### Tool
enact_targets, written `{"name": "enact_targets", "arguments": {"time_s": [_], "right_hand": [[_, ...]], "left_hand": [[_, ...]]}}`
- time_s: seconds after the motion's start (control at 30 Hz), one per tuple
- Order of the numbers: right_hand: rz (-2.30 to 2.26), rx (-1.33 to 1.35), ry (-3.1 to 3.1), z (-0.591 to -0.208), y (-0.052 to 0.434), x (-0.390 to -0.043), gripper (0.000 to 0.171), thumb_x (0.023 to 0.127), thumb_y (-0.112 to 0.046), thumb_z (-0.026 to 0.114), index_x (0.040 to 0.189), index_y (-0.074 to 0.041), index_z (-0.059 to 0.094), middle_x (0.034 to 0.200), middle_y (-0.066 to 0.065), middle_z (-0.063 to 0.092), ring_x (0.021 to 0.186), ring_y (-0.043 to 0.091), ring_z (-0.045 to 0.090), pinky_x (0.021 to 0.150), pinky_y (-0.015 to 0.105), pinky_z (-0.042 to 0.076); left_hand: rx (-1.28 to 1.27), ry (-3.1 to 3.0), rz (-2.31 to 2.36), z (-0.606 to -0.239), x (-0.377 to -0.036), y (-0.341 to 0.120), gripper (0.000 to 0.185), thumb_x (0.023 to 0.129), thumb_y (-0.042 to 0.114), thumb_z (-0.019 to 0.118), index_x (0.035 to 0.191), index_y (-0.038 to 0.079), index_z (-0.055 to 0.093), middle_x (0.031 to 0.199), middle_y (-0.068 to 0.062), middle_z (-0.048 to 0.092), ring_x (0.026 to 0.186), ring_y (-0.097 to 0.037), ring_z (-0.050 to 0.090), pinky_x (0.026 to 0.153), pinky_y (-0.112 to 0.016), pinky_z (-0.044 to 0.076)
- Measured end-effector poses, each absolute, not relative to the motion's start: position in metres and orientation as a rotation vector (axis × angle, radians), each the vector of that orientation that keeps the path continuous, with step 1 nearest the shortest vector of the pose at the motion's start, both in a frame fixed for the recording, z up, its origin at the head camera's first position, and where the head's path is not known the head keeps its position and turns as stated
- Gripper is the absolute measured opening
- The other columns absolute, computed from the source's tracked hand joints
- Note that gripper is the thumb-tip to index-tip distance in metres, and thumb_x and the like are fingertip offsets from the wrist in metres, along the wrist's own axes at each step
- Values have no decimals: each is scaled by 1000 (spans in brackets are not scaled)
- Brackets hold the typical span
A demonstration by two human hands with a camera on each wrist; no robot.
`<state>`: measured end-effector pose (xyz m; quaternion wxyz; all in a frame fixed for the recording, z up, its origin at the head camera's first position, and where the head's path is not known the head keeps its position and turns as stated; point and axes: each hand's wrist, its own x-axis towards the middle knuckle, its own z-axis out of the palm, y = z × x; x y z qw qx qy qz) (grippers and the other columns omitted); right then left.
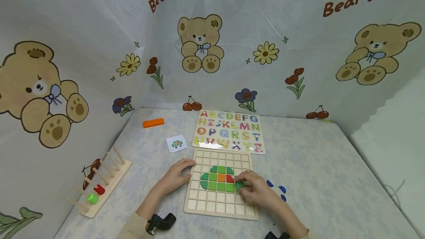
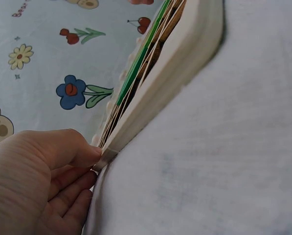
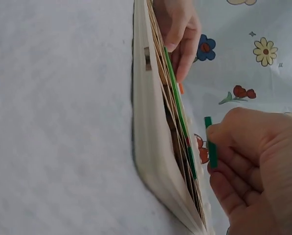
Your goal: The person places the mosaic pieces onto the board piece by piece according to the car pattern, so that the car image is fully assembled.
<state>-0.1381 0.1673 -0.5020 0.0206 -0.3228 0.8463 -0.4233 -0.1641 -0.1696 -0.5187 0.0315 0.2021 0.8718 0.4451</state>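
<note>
A wooden grid board (image 1: 215, 205) lies on the table, bearing light green squares (image 1: 221, 186), dark green rounded pieces (image 1: 204, 184), an orange square (image 1: 221, 177) and a red rounded piece (image 1: 229, 178). My left hand (image 1: 177, 175) rests against the board's left edge; in the left wrist view its thumb (image 2: 84, 152) touches the rim, the fingers loosely bent. Between thumb and fingertips, my right hand (image 1: 257, 188) pinches a dark green piece (image 3: 212, 142) over the board's right side. The right wrist view shows this piece tilted on edge, apart from the board.
Several blue rounded pieces (image 1: 282, 189) lie right of the board. Behind it is an alphabet puzzle board (image 1: 229, 132). A picture card (image 1: 176, 143) and an orange block (image 1: 153, 123) lie at back left; a wooden peg stand (image 1: 109, 189) with red and green beads is at left.
</note>
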Motion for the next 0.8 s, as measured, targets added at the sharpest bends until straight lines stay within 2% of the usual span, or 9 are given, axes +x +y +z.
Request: {"name": "enact_targets", "arguments": {"time_s": [0.2, 0.8], "right_hand": [[-1222, -1069, 2695, -506, 165, -137, 30, 81, 0, 68, 107, -15, 64, 110, -4, 59, 100, 13, 53, 81, 28, 51], [-1162, -1180, 2760, -505, 163, -135, 25, 82, -7, 72, 105, -14, 66, 106, -4, 61, 99, 12, 53, 83, 32, 50]], "left_hand": [[620, 2688, 1374, -519, -164, -169, 43, 88, 3, 62, 130, 5, 56, 129, -2, 51, 126, -24, 43, 104, -44, 34], [626, 2692, 1373, -520, -164, -169, 42, 87, 3, 62, 129, 5, 56, 129, -2, 52, 126, -23, 43, 104, -44, 35]]}}
